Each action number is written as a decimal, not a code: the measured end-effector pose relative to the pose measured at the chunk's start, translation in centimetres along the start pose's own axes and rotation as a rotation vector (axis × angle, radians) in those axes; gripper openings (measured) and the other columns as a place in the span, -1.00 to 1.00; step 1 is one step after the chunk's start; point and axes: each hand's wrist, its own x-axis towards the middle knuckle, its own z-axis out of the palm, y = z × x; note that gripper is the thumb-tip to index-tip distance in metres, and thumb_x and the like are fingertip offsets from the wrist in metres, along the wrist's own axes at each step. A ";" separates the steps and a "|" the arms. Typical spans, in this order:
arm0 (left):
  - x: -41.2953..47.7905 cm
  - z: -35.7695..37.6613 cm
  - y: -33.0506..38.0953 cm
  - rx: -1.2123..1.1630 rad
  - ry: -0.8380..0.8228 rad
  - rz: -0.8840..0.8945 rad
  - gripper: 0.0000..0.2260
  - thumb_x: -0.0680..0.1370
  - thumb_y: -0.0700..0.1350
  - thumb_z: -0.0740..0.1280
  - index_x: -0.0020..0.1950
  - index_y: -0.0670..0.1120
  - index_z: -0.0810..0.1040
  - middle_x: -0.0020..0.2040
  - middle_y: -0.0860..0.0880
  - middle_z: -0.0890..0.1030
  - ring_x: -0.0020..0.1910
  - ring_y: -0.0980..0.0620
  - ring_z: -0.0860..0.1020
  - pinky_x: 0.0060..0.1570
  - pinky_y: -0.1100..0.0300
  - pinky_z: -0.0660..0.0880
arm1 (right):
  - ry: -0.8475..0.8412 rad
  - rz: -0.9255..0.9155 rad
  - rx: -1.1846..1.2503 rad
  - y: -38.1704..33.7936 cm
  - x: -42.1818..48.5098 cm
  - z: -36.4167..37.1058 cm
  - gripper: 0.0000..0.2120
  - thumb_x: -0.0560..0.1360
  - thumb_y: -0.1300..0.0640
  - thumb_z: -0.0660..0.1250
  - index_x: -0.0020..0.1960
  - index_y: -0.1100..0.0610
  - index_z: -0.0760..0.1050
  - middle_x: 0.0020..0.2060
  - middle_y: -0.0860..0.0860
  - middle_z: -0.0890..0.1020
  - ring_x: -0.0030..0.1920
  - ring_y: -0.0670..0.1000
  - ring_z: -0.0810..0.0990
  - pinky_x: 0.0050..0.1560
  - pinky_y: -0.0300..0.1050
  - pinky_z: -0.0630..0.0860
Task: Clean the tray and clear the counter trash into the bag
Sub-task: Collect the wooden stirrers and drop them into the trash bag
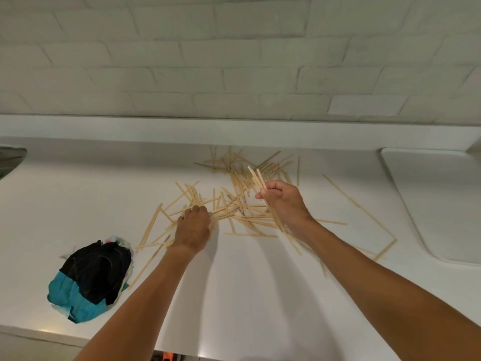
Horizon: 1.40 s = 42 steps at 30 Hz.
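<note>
Several thin wooden sticks [234, 178] lie scattered across the middle of the white counter [234, 295]. My right hand [283, 201] is raised a little above the pile and is closed on a small bundle of sticks [256, 177] that pokes up past its fingers. My left hand [194, 225] rests knuckles-up on the left part of the pile, fingers curled down onto sticks there; whether it grips any is hidden. A white tray [442, 199] lies at the right end of the counter. No bag is in view.
A crumpled black and teal wrapper [91, 277] lies at the front left of the counter. A metal edge [10, 157] shows at the far left. A white tiled wall rises behind the counter's back ledge.
</note>
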 end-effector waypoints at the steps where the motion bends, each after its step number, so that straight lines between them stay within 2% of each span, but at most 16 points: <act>1: 0.0 -0.1 0.2 -0.033 -0.001 0.004 -0.79 0.63 -0.19 0.15 0.23 -0.21 0.43 0.18 -0.16 0.52 0.18 -0.17 0.47 0.13 -0.02 0.40 | 0.000 0.007 0.032 0.1 -0.2 -0.3 -0.88 0.57 0.16 0.31 0.05 0.11 0.61 -0.13 -0.07 0.73 -0.02 -0.20 0.65 0.13 -0.16 0.49; 4: 0.2 -0.3 0.3 -0.152 0.037 0.007 -0.83 0.56 -0.34 0.16 0.11 -0.21 0.44 0.02 -0.18 0.56 0.01 -0.19 0.53 -0.01 -0.02 0.46 | 0.023 0.021 0.119 0.0 -0.6 -1.1 -0.87 0.56 0.17 0.33 -0.01 0.10 0.66 -0.09 -0.03 0.73 0.02 -0.16 0.66 0.18 -0.18 0.48; 7: 0.2 -0.5 0.4 -0.188 0.018 0.007 -0.72 0.50 -0.43 0.15 0.15 -0.23 0.46 0.05 -0.19 0.52 0.03 -0.17 0.50 -0.03 0.06 0.43 | 0.049 0.040 0.232 -0.2 -0.8 -1.6 -0.86 0.58 0.20 0.32 -0.05 0.04 0.64 -0.09 0.03 0.72 -0.04 -0.04 0.69 0.09 -0.19 0.55; 11: -0.4 0.1 0.3 -0.217 -0.018 0.073 -0.87 0.64 -0.21 0.16 0.13 -0.17 0.45 0.02 -0.11 0.44 0.03 -0.11 0.45 -0.03 0.10 0.38 | 0.026 0.079 0.194 0.4 -1.3 -2.1 -0.85 0.58 0.21 0.31 0.10 0.15 0.62 -0.13 0.05 0.69 -0.21 -0.02 0.60 -0.11 -0.18 0.57; 14: -0.4 0.4 0.5 -0.280 0.006 0.059 -0.95 0.63 -0.17 0.19 -0.01 -0.11 0.41 -0.02 -0.06 0.42 0.01 -0.06 0.44 -0.06 0.17 0.32 | 0.005 0.110 0.135 1.1 -1.5 -2.1 -0.84 0.58 0.20 0.31 0.10 0.19 0.62 -0.20 0.00 0.68 -0.29 -0.06 0.57 -0.20 -0.19 0.55; 16: 0.0 0.4 0.8 -0.237 -0.003 0.033 -0.93 0.63 -0.18 0.18 -0.02 -0.14 0.43 0.01 -0.10 0.44 0.04 -0.10 0.46 -0.08 0.16 0.33 | -0.001 0.126 0.104 1.4 -1.7 -2.2 -0.84 0.58 0.17 0.32 0.09 0.21 0.62 -0.28 -0.06 0.67 -0.34 -0.09 0.56 -0.28 -0.24 0.53; 19: 0.6 0.4 1.1 -0.143 -0.081 0.008 -0.82 0.65 -0.19 0.14 0.18 -0.23 0.43 0.16 -0.16 0.43 0.16 -0.13 0.43 0.04 0.11 0.37 | -0.004 0.126 0.067 1.7 -1.8 -2.3 -0.85 0.58 0.16 0.33 0.04 0.22 0.62 -0.37 -0.10 0.63 -0.38 -0.10 0.54 -0.35 -0.28 0.49; 22: 1.0 0.0 1.0 -0.079 -0.101 -0.006 -0.78 0.65 -0.22 0.11 0.27 -0.23 0.39 0.22 -0.18 0.44 0.21 -0.14 0.39 0.13 0.08 0.36 | 0.007 0.115 0.083 1.9 -1.6 -2.4 -0.83 0.58 0.18 0.33 0.06 0.27 0.59 -0.33 -0.02 0.63 -0.42 -0.09 0.49 -0.39 -0.28 0.46; 26: 1.7 -2.0 0.9 0.058 -0.106 -0.035 -0.75 0.57 -0.32 0.11 0.23 -0.21 0.37 0.17 -0.20 0.50 0.17 -0.19 0.42 0.04 0.04 0.38 | 0.035 0.114 0.076 2.2 -1.5 -2.5 -0.87 0.59 0.20 0.31 0.03 0.26 0.59 -0.22 0.07 0.64 -0.43 -0.10 0.47 -0.40 -0.28 0.45; 28: 2.2 -3.3 0.5 0.045 -0.083 -0.046 -0.75 0.54 -0.35 0.12 0.19 -0.21 0.39 0.13 -0.21 0.54 0.15 -0.21 0.46 0.01 0.00 0.44 | 0.045 0.116 0.065 2.4 -1.6 -2.3 -0.89 0.59 0.21 0.30 0.01 0.22 0.59 -0.21 0.08 0.63 -0.44 -0.11 0.47 -0.41 -0.30 0.44; 33: 2.0 -5.5 0.0 0.084 -0.051 -0.035 -0.74 0.53 -0.33 0.16 0.16 -0.19 0.51 0.12 -0.20 0.57 0.11 -0.21 0.53 0.11 -0.07 0.49 | 0.035 0.134 0.026 2.9 -2.1 -1.9 -0.77 0.59 0.25 0.30 0.22 0.29 0.54 -0.24 0.04 0.62 -0.45 -0.16 0.49 -0.39 -0.33 0.45; 36: 1.0 -6.2 0.5 0.178 -0.017 -0.051 -0.72 0.55 -0.30 0.15 0.21 -0.16 0.49 0.14 -0.16 0.53 0.08 -0.19 0.54 0.08 -0.03 0.49 | 0.041 0.139 0.026 2.9 -2.8 -2.3 -0.84 0.57 0.24 0.32 0.13 0.23 0.59 -0.21 0.05 0.64 -0.40 -0.12 0.52 -0.34 -0.30 0.49; 39: 0.6 -6.2 1.0 -0.040 0.023 -0.046 -0.79 0.55 -0.33 0.12 0.07 -0.15 0.49 0.07 -0.15 0.54 0.02 -0.20 0.54 -0.05 0.01 0.47 | 0.063 0.150 0.008 2.8 -3.7 -2.9 -0.89 0.57 0.22 0.32 0.01 0.17 0.62 -0.19 0.05 0.66 -0.35 -0.05 0.56 -0.32 -0.23 0.54; 42: 0.3 -5.8 2.3 -0.372 -0.044 0.047 -0.83 0.62 -0.26 0.11 -0.06 -0.19 0.48 -0.02 -0.05 0.58 -0.03 -0.08 0.54 -0.17 0.19 0.36 | 0.078 0.160 0.012 2.9 -4.9 -4.0 -0.88 0.57 0.20 0.32 0.03 0.18 0.62 -0.18 0.05 0.66 -0.38 -0.05 0.57 -0.36 -0.22 0.52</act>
